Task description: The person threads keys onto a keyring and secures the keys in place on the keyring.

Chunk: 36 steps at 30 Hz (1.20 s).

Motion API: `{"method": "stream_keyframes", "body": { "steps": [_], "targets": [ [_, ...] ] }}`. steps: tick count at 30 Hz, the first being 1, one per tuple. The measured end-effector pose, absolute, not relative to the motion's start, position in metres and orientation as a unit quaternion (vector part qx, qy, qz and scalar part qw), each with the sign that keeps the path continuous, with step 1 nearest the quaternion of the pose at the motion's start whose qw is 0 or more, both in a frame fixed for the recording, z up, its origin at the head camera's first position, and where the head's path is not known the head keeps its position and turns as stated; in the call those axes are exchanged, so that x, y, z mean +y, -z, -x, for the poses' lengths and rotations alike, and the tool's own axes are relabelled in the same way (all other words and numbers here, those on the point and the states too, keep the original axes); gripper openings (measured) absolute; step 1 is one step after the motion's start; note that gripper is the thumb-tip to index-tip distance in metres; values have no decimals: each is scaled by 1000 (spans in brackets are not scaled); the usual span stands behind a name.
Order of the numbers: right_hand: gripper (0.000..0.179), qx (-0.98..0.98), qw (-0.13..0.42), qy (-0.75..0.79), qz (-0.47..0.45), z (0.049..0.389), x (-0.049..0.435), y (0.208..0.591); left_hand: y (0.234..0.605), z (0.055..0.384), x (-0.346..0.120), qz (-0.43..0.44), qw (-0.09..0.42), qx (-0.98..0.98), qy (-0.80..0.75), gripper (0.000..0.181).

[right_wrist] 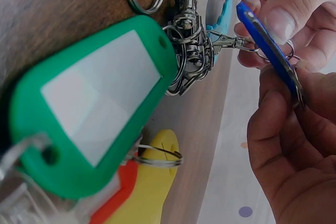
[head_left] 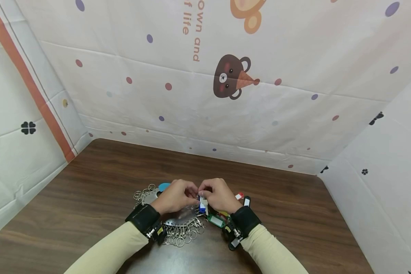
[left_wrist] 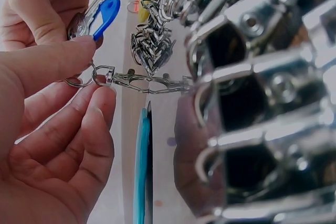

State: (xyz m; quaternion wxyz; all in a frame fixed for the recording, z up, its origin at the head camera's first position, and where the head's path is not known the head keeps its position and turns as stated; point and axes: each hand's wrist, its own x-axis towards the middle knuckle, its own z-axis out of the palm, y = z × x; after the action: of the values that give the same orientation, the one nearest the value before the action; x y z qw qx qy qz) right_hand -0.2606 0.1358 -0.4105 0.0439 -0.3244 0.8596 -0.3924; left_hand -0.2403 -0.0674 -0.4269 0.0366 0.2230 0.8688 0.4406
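My left hand (head_left: 177,196) pinches a split ring (left_wrist: 100,75) at the end of a swivel clasp (left_wrist: 149,82). That clasp hangs on a silver metal key rack (head_left: 150,197) with many clasps and rings along its rim. Close against it, my right hand (head_left: 220,193) pinches a blue key tag (right_wrist: 270,51) and a silver key (left_wrist: 100,1) by their ring end, right at the split ring. The fingertips of both hands nearly meet there. Fingers partly hide the ring joint. A turquoise part (left_wrist: 140,166) of the rack shows beside the left hand.
Under and beside the right wrist lie a green key tag (head_left: 216,220), a yellow tag (right_wrist: 152,182), a red tag (head_left: 239,196) and a black tag (head_left: 247,201). Loose-hanging rings (head_left: 180,241) fan out on the brown table (head_left: 106,190). A patterned cloth wall (head_left: 191,114) stands behind.
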Motion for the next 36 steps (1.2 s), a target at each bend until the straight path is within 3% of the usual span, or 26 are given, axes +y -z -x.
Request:
{"method": "stream_keyframes", "body": {
  "steps": [36],
  "targets": [
    [16, 859, 37, 390, 328, 259, 138, 410, 426, 239, -65, -229, 22, 880, -415, 14]
  ]
}}
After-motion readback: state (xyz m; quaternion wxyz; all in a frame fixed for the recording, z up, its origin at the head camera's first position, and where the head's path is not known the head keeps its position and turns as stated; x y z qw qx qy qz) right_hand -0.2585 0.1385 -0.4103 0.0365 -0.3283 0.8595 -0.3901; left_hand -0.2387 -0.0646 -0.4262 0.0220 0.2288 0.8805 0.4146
